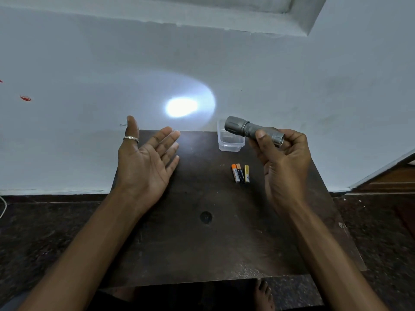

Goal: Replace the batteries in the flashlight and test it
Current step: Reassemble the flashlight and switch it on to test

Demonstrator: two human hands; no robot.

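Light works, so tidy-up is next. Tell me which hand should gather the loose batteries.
Probably the left hand: open and free. The right hand grips the flashlight, though it is nearer the batteries.

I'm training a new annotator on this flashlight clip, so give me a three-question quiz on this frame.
1. True or false: the right hand grips the flashlight while the left hand is open and empty.
2. How many batteries lie on the table? A) one B) three C) five
3. Fill in: the beam throws a bright spot on the ____.
Key: 1 true; 2 B; 3 wall.
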